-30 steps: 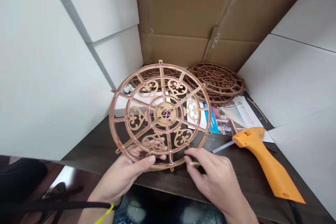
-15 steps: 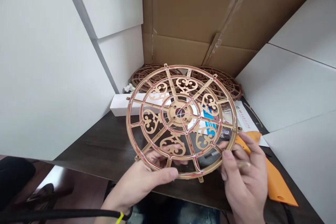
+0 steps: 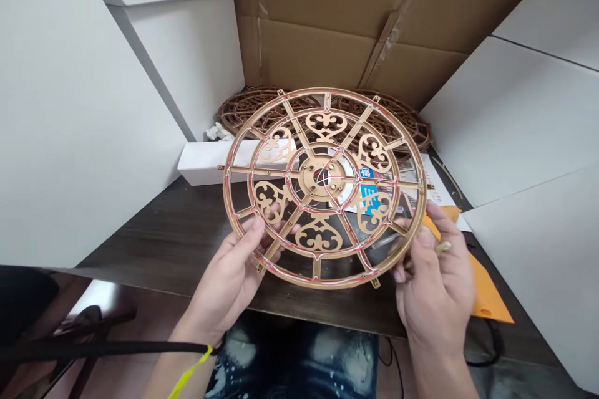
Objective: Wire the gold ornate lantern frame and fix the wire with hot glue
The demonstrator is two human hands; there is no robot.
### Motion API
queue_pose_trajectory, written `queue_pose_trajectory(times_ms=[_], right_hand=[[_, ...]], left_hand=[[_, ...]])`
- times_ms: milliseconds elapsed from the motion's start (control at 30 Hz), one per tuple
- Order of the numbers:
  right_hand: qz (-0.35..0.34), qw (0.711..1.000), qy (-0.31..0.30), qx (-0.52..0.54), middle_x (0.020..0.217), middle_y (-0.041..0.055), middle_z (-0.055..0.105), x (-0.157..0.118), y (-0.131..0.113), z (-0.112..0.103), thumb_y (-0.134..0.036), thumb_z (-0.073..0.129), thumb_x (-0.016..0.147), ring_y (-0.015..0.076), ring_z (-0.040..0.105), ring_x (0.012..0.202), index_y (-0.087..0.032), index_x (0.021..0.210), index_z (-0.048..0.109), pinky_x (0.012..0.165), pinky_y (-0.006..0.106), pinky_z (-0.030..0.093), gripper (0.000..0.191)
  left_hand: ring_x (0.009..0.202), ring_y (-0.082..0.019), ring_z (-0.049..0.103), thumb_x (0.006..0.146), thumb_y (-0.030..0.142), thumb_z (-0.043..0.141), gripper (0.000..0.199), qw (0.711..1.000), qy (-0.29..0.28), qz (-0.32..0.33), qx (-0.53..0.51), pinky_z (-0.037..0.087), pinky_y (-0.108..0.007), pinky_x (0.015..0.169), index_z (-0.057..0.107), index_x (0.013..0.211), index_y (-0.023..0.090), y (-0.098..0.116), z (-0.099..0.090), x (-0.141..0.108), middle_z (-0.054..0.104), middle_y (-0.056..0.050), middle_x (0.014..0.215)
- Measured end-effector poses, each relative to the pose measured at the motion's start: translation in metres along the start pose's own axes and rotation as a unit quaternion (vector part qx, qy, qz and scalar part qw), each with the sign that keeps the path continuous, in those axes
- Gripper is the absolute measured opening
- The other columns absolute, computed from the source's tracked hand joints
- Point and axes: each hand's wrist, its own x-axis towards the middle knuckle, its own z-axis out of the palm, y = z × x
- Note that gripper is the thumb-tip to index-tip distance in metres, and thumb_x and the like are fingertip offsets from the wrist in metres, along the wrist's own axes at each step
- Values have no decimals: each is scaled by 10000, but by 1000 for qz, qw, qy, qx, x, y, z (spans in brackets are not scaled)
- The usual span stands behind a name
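A round gold openwork frame (image 3: 318,256) with scroll ornaments is held up, tilted, over the dark table. Red and white wires run along its rings and spokes and cross its hub. My left hand (image 3: 236,271) grips the lower left rim, thumb on the near face and fingers behind. On the lower right rim, my right hand (image 3: 435,274) is closed, thumb in front. A thin tool, its tan end (image 3: 443,247) sticking out between the fingers, is also in my right hand; its clear part shows through the frame.
More round frames (image 3: 234,109) lie at the back by the cardboard wall (image 3: 318,43). A long white box (image 3: 210,165) sits at left. Printed papers (image 3: 372,196) lie behind the frame. An orange object (image 3: 489,290) with a black cable is at right. White panels stand on both sides.
My left hand has slid from the bottom of the rim to its lower left. The frame has turned slightly and sits higher in view, as the whole view has shifted.
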Motion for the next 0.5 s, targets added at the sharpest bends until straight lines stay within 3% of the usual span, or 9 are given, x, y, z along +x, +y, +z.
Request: queue_pose_trajectory(times_ms=[67,167,267,333,400,433,500], right_hand=[[8,1000,-23,5,878,-16,630,-7,1,1,-413,630,1010,43,400,484,-281,1445,527,426,171,389,467],[35,997,-62,-16,968,28,668,-20,3,4,-387,659,986,66,429,529,-273,1449,501,427,186,373,502],[26,998,-38,-49,1026,43,647,-29,3,5,-384,675,967,82,465,580,-273,1447,493,453,200,386,526],[-37,994,23,-101,982,19,602,-30,-2,5,-368,677,964,87,468,599,-264,1404,535,507,224,410,474],[-142,967,62,-203,919,12,584,-28,-12,4,-321,652,976,115,498,654,-236,1221,646,605,273,443,260],[-188,947,67,-250,898,18,590,-27,-20,3,-289,629,986,141,533,707,-224,1094,679,669,305,464,136],[-245,921,46,-298,903,40,609,-27,-37,4,-229,571,1004,200,604,853,-224,897,676,817,380,493,150]], left_hand=[[1015,-231,790,756,331,911,311,1000,2,1,0,647,-258,901,831,1046,250,0,0,1,836,-34,1057],[1005,-221,791,748,327,918,297,1000,2,2,2,649,-243,883,831,1023,255,0,0,1,836,-19,1043],[1010,-219,788,770,324,903,282,1000,3,0,4,651,-231,862,830,1032,252,0,1,0,831,-20,1065],[1010,-220,787,803,331,877,289,1000,3,-5,4,654,-228,846,824,1077,253,0,1,-1,828,-28,1084],[995,-214,788,835,325,850,296,1000,2,-6,4,655,-216,821,817,1120,251,1,0,-1,826,-35,1092],[984,-209,789,840,317,845,295,1000,2,-5,3,654,-206,807,817,1125,246,1,-1,0,826,-36,1089],[976,-199,786,836,301,848,293,1000,2,4,-1,649,-185,794,820,1120,238,1,-2,0,825,-29,1091]])
